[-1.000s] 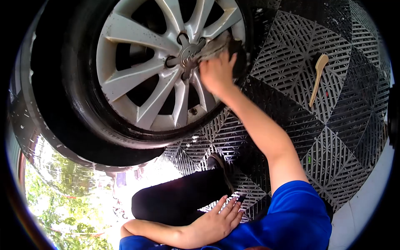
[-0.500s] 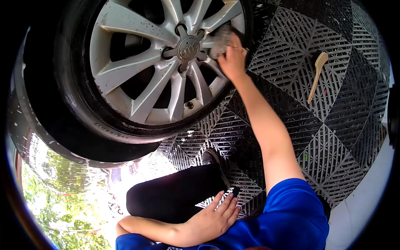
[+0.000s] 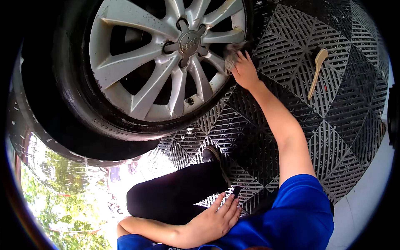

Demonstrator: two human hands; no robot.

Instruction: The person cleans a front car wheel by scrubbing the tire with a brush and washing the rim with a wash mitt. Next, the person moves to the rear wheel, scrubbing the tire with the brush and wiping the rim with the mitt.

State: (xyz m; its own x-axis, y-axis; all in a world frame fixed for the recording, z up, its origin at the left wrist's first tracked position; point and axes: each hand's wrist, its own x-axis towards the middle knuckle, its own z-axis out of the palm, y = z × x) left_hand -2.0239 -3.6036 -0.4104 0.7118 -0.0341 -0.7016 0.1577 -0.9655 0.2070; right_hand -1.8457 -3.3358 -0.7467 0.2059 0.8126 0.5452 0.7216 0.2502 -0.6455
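Observation:
My right hand [image 3: 245,71] is closed on a grey, dirty-looking cloth [image 3: 230,61] at the right edge of a silver alloy wheel [image 3: 160,77], where the rim meets the black tyre [image 3: 109,112]. Part of the cloth is covered by the fingers. Four rings mark the centre cap [image 3: 189,43], and dark specks dot several spokes. Low in the view, my left hand [image 3: 212,221] lies flat by my lap with its fingers stretched out. It holds nothing. A small dark strip [image 3: 236,191] shows just beyond its fingertips.
A wooden-handled brush [image 3: 318,71] lies on the black and grey slatted floor tiles [image 3: 291,50] to the right. The shiny car body [image 3: 54,154] curves round the wheel on the left. My bent knee [image 3: 166,191] and shoe [image 3: 210,155] are below the tyre.
My right hand has moved down and slightly right with the cloth, from over a spoke to the outer rim. My left hand stays where it was.

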